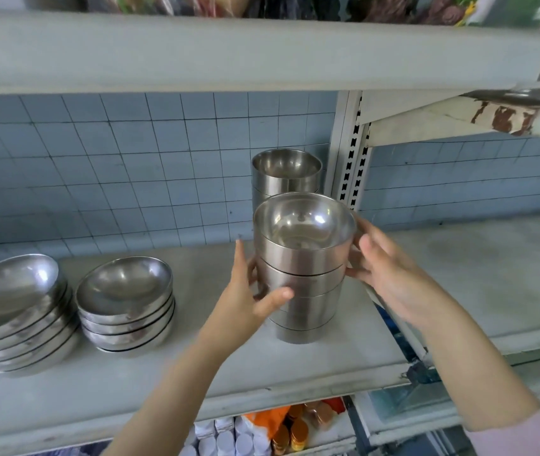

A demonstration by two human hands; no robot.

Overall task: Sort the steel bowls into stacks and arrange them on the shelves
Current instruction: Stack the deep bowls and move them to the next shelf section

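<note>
A tall stack of straight-sided steel bowls (305,264) stands on the grey shelf (196,373), right of its middle. My left hand (252,291) grips the stack's left side, thumb across the front and fingers round the back. My right hand (390,271) is cupped against its right side, fingertips on the upper bowls. Behind it a second stack of the same bowls (286,174) stands by the tiled wall. Two stacks of wide shallow bowls sit to the left: one (125,302) mid-left, one (15,312) at the frame's edge.
A perforated shelf upright (355,162) rises right behind the stacks. The upper shelf (229,51) hangs low overhead. A neighbouring shelf (492,278) continues to the right. Below, jars and white containers (262,432) fill the lower level.
</note>
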